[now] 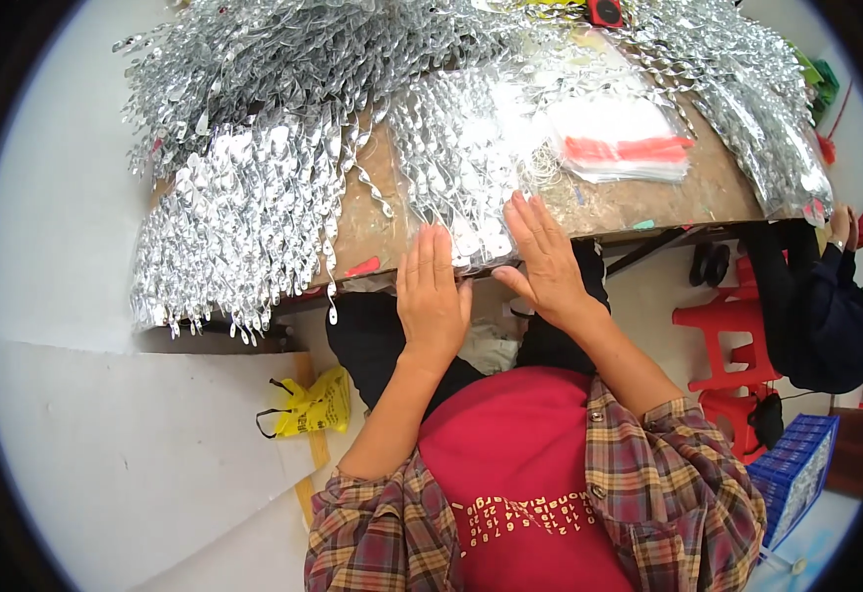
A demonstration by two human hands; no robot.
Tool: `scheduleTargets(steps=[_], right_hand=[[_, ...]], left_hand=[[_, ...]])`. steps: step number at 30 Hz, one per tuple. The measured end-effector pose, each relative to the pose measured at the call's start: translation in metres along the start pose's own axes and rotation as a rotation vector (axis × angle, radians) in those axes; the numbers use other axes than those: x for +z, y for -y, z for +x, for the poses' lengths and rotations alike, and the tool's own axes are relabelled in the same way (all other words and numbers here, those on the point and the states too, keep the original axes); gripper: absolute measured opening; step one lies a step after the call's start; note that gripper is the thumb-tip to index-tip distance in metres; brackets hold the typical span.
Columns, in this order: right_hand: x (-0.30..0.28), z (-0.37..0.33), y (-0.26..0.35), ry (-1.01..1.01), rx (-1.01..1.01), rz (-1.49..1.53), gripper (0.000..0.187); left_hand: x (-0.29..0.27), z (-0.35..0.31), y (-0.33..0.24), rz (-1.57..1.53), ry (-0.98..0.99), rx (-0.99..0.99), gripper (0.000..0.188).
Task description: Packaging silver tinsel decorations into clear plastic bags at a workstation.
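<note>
My two hands, left (432, 296) and right (547, 259), lie flat with fingers together on one clear bag of silver spirals (471, 163) at the counter (639, 202) edge, bare wood just right of them.

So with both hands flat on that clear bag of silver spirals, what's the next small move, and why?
Probably draw the clear bag back onto the table. Its near end overhangs the edge under the left hand and right hand, both pressing flat and open, gripping nothing.
</note>
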State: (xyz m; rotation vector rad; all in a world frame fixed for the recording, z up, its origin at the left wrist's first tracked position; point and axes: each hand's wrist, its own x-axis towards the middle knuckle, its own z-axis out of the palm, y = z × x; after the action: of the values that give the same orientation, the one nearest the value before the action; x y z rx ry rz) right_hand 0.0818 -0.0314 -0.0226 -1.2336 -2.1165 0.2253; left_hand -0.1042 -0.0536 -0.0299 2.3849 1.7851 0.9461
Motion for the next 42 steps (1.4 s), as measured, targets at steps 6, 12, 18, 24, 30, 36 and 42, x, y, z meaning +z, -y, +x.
scheduleTargets(steps=[6,12,18,24,30,36,42], right_hand=[[-0.003,-0.008,-0.005,0.018,0.018,-0.129,0.073],[-0.004,-0.014,0.001,-0.031,0.141,-0.133,0.071],[0.001,-0.003,0.002,-0.037,-0.070,-0.124,0.064],[0.006,-0.011,-0.005,-0.130,-0.017,-0.103,0.064],[-0.004,-0.003,-0.026,-0.263,-0.036,-0.022,0.054],[-0.029,-0.001,-0.017,-0.355,-0.003,0.009,0.046],[-0.032,-0.022,0.005,-0.216,-0.144,-0.027,0.042]], left_hand=[[-0.003,-0.002,0.001,0.090,0.064,-0.014,0.077],[-0.024,0.013,-0.027,0.135,-0.003,0.054,0.074],[0.001,0.015,-0.016,0.129,0.102,0.190,0.076],[-0.010,-0.005,0.012,-0.108,0.066,-0.018,0.076],[-0.020,-0.001,-0.014,-1.089,-0.331,-0.562,0.049],[-0.011,-0.022,-0.033,-2.061,0.184,-1.015,0.041],[0.002,0.006,-0.046,-2.244,-0.017,-1.055,0.046]])
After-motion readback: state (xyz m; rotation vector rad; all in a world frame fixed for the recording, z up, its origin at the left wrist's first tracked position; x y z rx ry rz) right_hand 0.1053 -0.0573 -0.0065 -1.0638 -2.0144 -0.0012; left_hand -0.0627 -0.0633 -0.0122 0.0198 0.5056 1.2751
